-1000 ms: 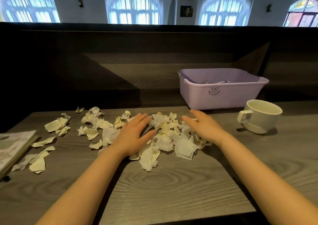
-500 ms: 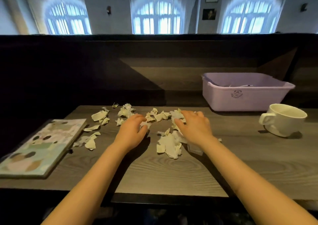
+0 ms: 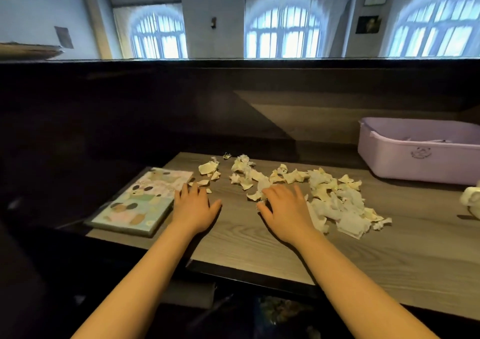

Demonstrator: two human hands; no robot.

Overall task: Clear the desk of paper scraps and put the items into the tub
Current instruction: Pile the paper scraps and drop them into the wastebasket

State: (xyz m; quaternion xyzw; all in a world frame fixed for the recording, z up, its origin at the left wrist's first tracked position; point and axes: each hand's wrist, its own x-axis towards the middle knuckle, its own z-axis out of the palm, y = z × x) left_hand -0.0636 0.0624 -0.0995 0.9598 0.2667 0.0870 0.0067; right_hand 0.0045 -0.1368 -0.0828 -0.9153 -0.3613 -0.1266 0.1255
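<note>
Resting flat, left hand (image 3: 193, 207) and right hand (image 3: 287, 212) touch paper scraps (image 3: 335, 201).

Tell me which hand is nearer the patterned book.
Left. The left hand rests beside the right edge of the patterned book; whether it touches, I cannot tell. The right hand lies farther right, against the paper scraps.
</note>
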